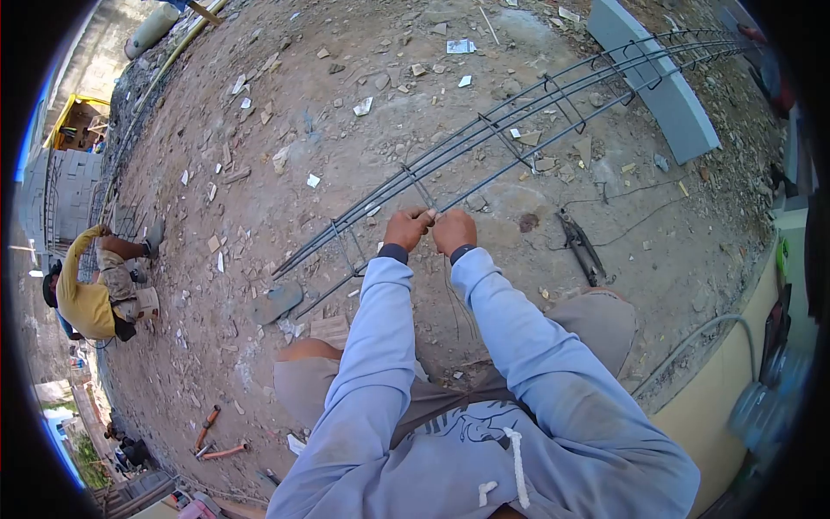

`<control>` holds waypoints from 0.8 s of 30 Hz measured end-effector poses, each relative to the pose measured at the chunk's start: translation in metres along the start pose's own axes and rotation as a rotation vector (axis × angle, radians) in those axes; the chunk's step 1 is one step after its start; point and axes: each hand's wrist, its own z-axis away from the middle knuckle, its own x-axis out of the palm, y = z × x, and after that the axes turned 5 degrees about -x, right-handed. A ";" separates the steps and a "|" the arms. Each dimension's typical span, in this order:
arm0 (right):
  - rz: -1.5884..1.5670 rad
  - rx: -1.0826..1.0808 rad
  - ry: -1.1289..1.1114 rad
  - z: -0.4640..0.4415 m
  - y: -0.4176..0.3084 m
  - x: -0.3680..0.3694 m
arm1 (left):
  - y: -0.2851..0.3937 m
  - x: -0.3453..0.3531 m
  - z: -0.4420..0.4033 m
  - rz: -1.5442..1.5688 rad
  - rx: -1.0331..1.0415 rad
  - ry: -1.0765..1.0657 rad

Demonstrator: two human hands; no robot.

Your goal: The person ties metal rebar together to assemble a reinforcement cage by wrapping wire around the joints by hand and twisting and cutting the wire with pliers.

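A long rebar cage [474, 130] of thin steel bars and square stirrups runs diagonally in front of me, its near end low on the left. My left hand [406, 229] and my right hand [455, 231] meet at its near lower bar, beside a stirrup [419, 186]. The fingers of both are closed in a pinch; what lies between the left fingertips is too small to make out. Thin tie wire [450, 275] hangs below my right hand, apparently from its grip. Dark pliers or cutters [581, 246] lie on the dirt to the right.
A grey block or panel [654, 82] stands under the cage's far end. Orange-handled cutters [207, 428] lie at lower left. A co-worker in yellow [91, 298] crouches at far left. A flip-flop [278, 303] and tile shards litter the ground. A hose [692, 342] curves at right.
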 end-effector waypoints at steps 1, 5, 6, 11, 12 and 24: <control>-0.052 -0.009 0.052 -0.001 0.006 0.006 | 0.009 -0.005 0.004 -0.037 -0.013 -0.031; -0.119 -0.058 0.163 0.022 0.005 -0.001 | 0.021 -0.017 -0.002 -0.015 -0.049 -0.133; -0.096 -0.070 0.163 0.036 -0.001 -0.007 | 0.016 -0.016 -0.007 0.014 -0.040 -0.140; 0.387 -0.238 0.008 0.053 -0.017 -0.019 | 0.000 -0.006 -0.019 -0.051 0.044 -0.108; 0.455 -0.306 -0.050 0.045 -0.024 -0.026 | 0.000 -0.006 -0.016 -0.092 0.074 -0.088; 0.334 -0.038 -0.093 -0.004 0.010 -0.026 | 0.008 -0.008 -0.006 -0.056 0.077 -0.062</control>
